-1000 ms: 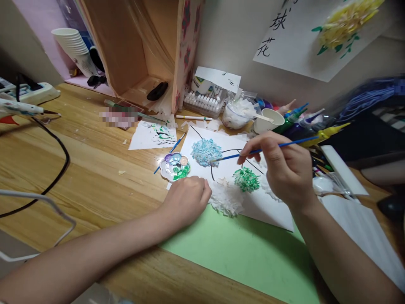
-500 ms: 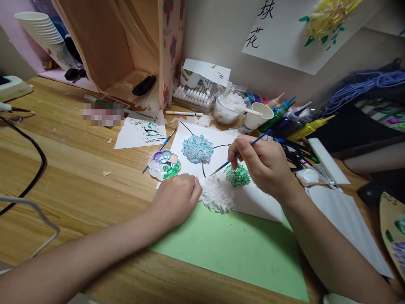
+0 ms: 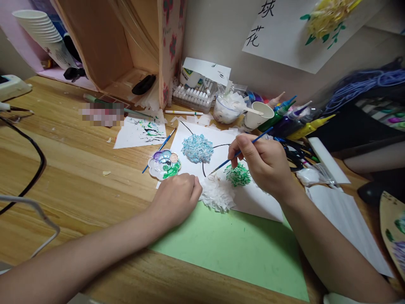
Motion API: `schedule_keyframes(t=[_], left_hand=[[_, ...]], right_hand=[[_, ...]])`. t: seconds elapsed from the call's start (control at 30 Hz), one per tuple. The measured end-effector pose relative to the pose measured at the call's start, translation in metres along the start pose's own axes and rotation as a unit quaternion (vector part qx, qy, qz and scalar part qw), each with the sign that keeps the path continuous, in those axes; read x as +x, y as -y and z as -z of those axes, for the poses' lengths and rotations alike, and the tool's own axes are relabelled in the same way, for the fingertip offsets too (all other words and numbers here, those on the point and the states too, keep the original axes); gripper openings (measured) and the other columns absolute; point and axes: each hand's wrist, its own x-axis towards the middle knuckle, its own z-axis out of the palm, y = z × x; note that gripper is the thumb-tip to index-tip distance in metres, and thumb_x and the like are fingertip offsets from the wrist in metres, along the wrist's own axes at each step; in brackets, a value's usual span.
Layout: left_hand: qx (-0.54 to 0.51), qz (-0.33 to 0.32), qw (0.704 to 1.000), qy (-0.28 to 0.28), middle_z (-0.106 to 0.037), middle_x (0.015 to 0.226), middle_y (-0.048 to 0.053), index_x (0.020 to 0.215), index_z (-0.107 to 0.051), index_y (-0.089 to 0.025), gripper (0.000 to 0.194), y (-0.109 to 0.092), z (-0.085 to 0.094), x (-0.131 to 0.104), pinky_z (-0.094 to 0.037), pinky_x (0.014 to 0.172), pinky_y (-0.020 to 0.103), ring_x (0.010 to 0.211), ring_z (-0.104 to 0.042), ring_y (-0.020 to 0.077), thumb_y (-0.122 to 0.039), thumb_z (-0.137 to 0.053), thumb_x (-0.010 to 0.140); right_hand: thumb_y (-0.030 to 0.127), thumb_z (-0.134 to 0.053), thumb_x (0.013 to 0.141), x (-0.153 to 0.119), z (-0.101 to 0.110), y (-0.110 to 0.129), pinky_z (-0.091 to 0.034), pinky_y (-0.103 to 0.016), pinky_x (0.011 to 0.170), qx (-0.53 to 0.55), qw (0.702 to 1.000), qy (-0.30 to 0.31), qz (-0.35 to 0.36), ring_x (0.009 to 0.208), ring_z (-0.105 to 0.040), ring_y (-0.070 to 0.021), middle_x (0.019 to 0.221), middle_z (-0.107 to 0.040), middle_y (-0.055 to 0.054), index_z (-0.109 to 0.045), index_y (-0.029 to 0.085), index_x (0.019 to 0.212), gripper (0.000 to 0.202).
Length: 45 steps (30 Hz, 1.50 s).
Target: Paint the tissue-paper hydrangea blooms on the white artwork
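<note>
A thin blue paintbrush point(image 3: 233, 157) is pinched in my right hand point(image 3: 264, 164), its tip close to the upper edge of a white paper flower point(image 3: 218, 194). My left hand point(image 3: 179, 194) rests with curled fingers at the left edge of the white sheet point(image 3: 259, 204), just left of that flower; whether it grips anything is hidden. On the sheet are also a blue paper flower point(image 3: 198, 148), a green one point(image 3: 238, 174) partly behind my right hand, and black curved lines. Beside the sheet lies a flower-shaped palette point(image 3: 156, 168) with green, purple and other paints.
Green paper point(image 3: 234, 249) lies beneath the sheet. Behind are a second brush point(image 3: 167, 138), a paint-marked paper point(image 3: 139, 131), a marker box point(image 3: 193, 97), a tub of white scraps point(image 3: 229, 110), a paper cup point(image 3: 258, 116) and paint bottles point(image 3: 305, 128). A black cable point(image 3: 39, 158) curves at left.
The brush tip has shifted very slightly to the left and up, near the white flower's upper edge. My left hand has stayed in place.
</note>
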Motion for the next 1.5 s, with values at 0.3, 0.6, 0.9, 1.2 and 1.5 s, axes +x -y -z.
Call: schedule_keyframes(t=[0.3,0.6,0.9,1.2,1.5], left_hand=[[-0.002,0.005,1.0,0.003,-0.068,0.071,0.007,0.07,-0.06,-0.017,0.04,-0.0001,0.0004,-0.0004,-0.029,0.059,0.032,0.067,-0.062,0.0207,-0.026,-0.03,0.096],[-0.002,0.005,1.0,0.002,-0.068,0.073,0.007,0.071,-0.06,-0.017,0.04,-0.0005,-0.0002,-0.0001,-0.03,0.059,0.032,0.068,-0.062,0.0213,-0.026,-0.03,0.096],[0.0,0.007,1.0,-0.001,-0.068,0.072,0.007,0.071,-0.06,-0.017,0.04,-0.0007,-0.0001,-0.0003,-0.029,0.059,0.032,0.068,-0.062,0.021,-0.027,-0.03,0.096],[0.002,0.005,1.0,0.0,-0.069,0.073,0.007,0.071,-0.06,-0.017,0.041,0.0002,-0.001,-0.0008,-0.031,0.059,0.033,0.068,-0.063,0.0218,-0.027,-0.029,0.096],[0.004,0.003,1.0,0.001,-0.069,0.074,0.008,0.072,-0.062,-0.017,0.041,-0.0013,0.0007,-0.0005,-0.033,0.059,0.032,0.069,-0.064,0.0216,-0.026,-0.03,0.096]], right_hand=[[0.048,-0.036,0.097,-0.0003,-0.0015,-0.0014,-0.041,-0.026,0.058,-0.003,1.0,0.003,-0.008,0.052,-0.054,-0.0104,0.054,-0.059,0.001,-0.058,0.02,0.062,0.05],[0.047,-0.036,0.098,-0.0003,-0.0012,-0.0005,-0.041,-0.026,0.059,-0.002,1.0,0.006,-0.005,0.053,-0.054,-0.0102,0.054,-0.059,0.001,-0.058,0.02,0.062,0.05],[0.043,-0.036,0.099,-0.0012,-0.0034,0.0002,-0.042,-0.026,0.061,0.011,1.0,0.017,-0.005,0.054,-0.056,-0.0102,0.055,-0.06,0.001,-0.058,0.02,0.062,0.049],[0.047,-0.036,0.097,-0.001,-0.0011,0.0013,-0.041,-0.024,0.058,0.005,1.0,0.009,-0.008,0.052,-0.053,-0.0093,0.054,-0.059,0.001,-0.058,0.019,0.06,0.051],[0.052,-0.036,0.096,0.0,0.0004,0.0035,-0.042,-0.026,0.057,-0.019,1.0,0.014,-0.005,0.049,-0.053,-0.0109,0.051,-0.059,0.001,-0.057,0.021,0.06,0.052]])
